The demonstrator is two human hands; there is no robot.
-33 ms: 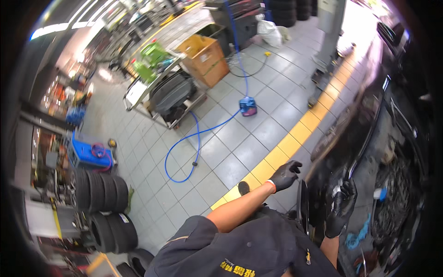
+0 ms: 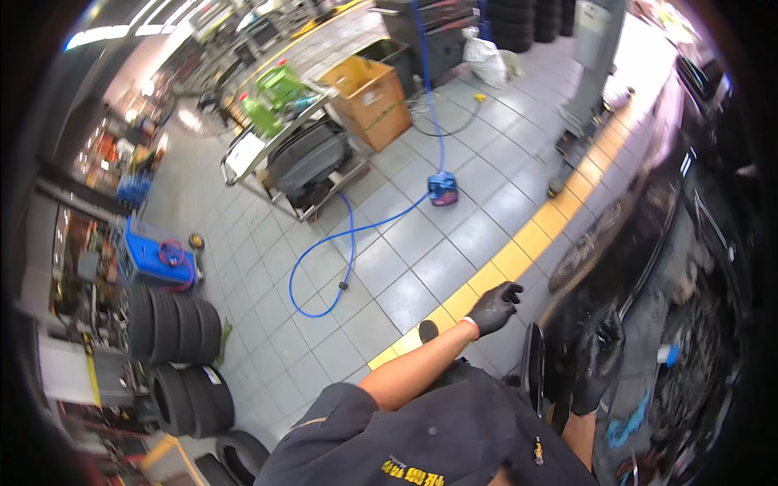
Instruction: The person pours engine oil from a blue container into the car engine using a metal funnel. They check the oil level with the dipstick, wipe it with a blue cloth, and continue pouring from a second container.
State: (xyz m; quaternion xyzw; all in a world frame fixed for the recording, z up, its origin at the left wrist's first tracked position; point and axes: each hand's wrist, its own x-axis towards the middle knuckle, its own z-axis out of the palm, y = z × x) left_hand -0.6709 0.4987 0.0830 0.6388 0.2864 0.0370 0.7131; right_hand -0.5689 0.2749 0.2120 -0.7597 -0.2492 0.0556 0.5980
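My left hand [image 2: 493,309], in a black glove, hangs in the air above the yellow floor stripe. It holds nothing; its fingers are partly bent and apart. My right hand [image 2: 600,356], also black-gloved, is beside the edge of a black car's bodywork [image 2: 620,271]. Its fingers look bent and pressed together, dark against the dark car, and whatever they hold cannot be made out. To its right lie a small blue-and-white item [image 2: 668,355] and a light-blue coil-like item [image 2: 629,423], near a dark, crumpled-looking mass [image 2: 685,393].
A blue hose [image 2: 292,279] loops over the tiles to a small blue device [image 2: 442,188]. Farther off stand a cart [image 2: 363,168] with green jugs, a cardboard box [image 2: 381,109] and a grey post [image 2: 596,73]. Stacked tyres [image 2: 174,328] and a blue machine [image 2: 154,259] are at left.
My view has shifted slightly. My right hand has turned a little, and the bright patch by its fingers no longer shows. My left hand's fingers have bent slightly more.
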